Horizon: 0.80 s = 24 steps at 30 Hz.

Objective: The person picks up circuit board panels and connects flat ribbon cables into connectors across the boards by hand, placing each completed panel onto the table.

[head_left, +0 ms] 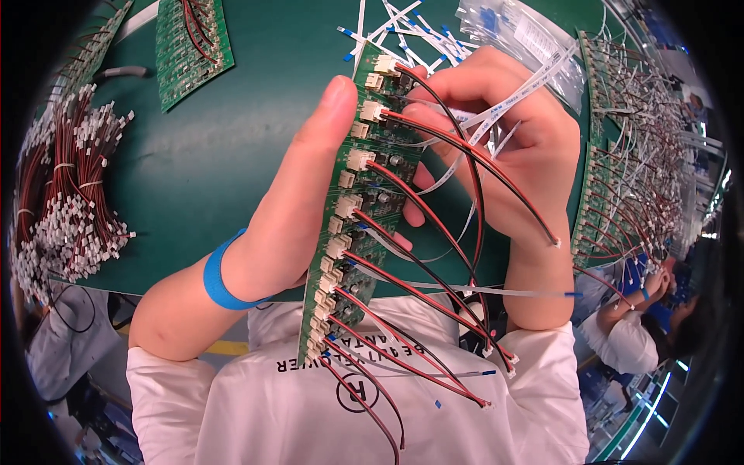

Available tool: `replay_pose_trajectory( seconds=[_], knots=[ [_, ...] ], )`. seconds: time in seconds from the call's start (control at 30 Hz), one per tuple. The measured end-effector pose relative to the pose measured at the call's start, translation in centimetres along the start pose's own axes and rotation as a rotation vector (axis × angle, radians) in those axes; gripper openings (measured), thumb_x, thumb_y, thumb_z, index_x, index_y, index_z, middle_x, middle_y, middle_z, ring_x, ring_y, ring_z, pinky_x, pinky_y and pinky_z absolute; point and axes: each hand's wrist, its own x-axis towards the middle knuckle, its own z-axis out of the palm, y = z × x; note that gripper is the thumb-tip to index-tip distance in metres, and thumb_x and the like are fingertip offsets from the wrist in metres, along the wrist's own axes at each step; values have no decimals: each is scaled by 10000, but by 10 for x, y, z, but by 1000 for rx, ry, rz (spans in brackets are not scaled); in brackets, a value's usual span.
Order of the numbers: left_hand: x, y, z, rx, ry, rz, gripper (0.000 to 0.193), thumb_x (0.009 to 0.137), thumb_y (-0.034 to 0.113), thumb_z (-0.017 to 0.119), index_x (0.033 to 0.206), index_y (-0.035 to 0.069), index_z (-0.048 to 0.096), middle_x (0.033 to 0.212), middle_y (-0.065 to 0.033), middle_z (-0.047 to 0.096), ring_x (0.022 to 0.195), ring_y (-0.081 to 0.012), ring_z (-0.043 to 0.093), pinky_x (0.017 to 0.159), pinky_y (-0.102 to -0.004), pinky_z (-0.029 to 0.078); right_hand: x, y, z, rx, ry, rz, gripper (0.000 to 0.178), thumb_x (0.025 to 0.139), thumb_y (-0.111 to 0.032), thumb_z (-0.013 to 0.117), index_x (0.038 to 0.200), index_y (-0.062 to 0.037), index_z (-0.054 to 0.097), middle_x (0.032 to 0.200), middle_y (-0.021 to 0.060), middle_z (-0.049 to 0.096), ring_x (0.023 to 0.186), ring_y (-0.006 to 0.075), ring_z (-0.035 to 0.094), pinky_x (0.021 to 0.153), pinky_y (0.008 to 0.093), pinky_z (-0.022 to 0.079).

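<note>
Bundles of red-and-black cables with white connectors lie on the far left of the green worktop. Right of them, near the top edge, is a wired circuit board panel. Next comes the left grip, a blue wristband below it, clasping a long green circuit board with the thumb at its left edge and fingertips showing past its right edge. This board stands tilted at centre, its lower end over the wearer's white shirt; cream sockets trail red-and-black leads toward lower right. Loose blue-tipped flat cables lie beyond its top. Beside its upper right, the right grip grasps white ribbon strips. Farther right are a clear plastic bag, more wired boards and a co-worker.
</note>
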Motion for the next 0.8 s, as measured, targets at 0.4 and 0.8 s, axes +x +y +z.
replay_pose_trajectory(
  seconds=[0.4, 0.8],
  knots=[
    [-2, -3, -2, -68, -19, 30, 605, 930, 579, 274, 1176, 77, 505, 1075, -97, 595, 889, -218, 630, 743, -373, 544, 0, 7, 16, -91, 131, -237, 109, 754, -1, 699, 840, 4, 632, 739, 66, 581, 623, 121, 543, 511, 224, 405],
    [-1, 1, 15, -30, 151, -28, 627, 910, 625, 276, 1082, 72, 515, 789, -53, 599, 634, -129, 600, 510, -251, 510, -1, 3, 23, -84, 196, -200, 90, 756, -26, 692, 814, -36, 624, 721, 57, 569, 614, 148, 558, 496, 238, 426]
  ],
)
